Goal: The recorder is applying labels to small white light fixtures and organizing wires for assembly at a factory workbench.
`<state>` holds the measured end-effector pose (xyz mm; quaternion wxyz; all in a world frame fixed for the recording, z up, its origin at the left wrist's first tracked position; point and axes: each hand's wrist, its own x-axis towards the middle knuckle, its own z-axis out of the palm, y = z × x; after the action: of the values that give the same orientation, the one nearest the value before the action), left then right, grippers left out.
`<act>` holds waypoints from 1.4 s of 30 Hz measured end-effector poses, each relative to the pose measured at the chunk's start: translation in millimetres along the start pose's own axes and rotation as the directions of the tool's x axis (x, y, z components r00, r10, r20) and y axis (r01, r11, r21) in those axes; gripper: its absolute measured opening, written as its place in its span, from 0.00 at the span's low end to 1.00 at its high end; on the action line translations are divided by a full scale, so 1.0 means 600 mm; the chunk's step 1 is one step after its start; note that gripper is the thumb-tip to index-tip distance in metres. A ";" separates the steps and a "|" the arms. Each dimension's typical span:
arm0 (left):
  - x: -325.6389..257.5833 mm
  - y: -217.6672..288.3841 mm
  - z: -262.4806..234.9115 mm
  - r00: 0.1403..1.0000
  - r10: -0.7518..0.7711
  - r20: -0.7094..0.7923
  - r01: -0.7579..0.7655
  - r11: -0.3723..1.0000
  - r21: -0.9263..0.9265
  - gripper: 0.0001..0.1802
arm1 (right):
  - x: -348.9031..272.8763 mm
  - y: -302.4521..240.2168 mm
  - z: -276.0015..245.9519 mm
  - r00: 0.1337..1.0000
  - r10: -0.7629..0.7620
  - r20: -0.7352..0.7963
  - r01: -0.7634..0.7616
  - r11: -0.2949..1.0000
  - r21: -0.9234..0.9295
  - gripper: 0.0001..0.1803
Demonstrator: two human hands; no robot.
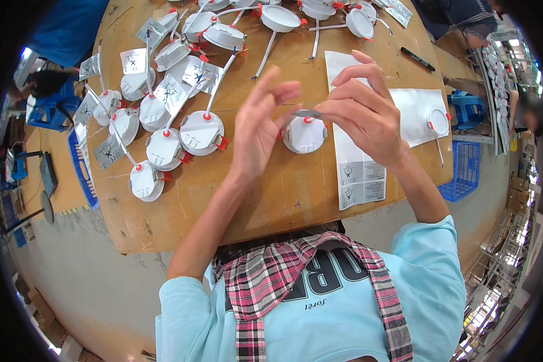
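Note:
My right hand [368, 111] pinches a small silver-grey label [309, 113] between thumb and fingertips. It is held just above a white round downlight [304, 140], which lies back side up on the table with a red cable grommet on it. My left hand [260, 123] is raised on the other side, slightly blurred, fingers apart. Its thumb comes close to the label's left end; whether they touch I cannot tell. Under my right hand lies a white label sheet [345, 145] with grey printed labels [362, 181] at its near end.
Several white downlights [202, 133] with cables and silver labels crowd the cardboard-covered table [247, 205] at left and back. A single downlight [438, 122] sits at right by a white sheet [413, 102]. Behind that lies a black marker [417, 59]. Blue crates [464, 172] flank the table.

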<state>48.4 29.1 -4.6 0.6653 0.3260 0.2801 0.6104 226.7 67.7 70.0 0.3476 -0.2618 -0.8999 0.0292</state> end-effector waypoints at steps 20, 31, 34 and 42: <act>0.125 -0.026 0.026 0.599 -0.495 0.629 0.432 0.861 0.267 0.17 | -0.003 0.003 -0.037 0.973 -0.113 0.200 0.103 0.993 0.061 0.15; 0.134 -0.036 0.029 0.606 -0.480 0.635 0.510 0.846 0.154 0.11 | -0.009 0.005 -0.041 0.973 -0.137 0.184 0.127 0.990 0.069 0.16; 0.128 -0.038 0.019 0.687 -0.468 0.556 0.537 0.842 0.045 0.10 | -0.011 0.006 -0.044 0.976 -0.120 0.182 0.106 0.991 0.085 0.15; 0.092 -0.029 0.013 0.864 -0.371 0.341 0.418 0.906 -0.072 0.09 | -0.015 0.015 -0.044 0.981 -0.053 0.188 0.039 0.996 0.078 0.11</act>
<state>71.0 82.6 -11.6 0.8343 0.3073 0.1847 0.4187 253.2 68.0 82.3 0.2704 -0.2239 -0.9330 0.0792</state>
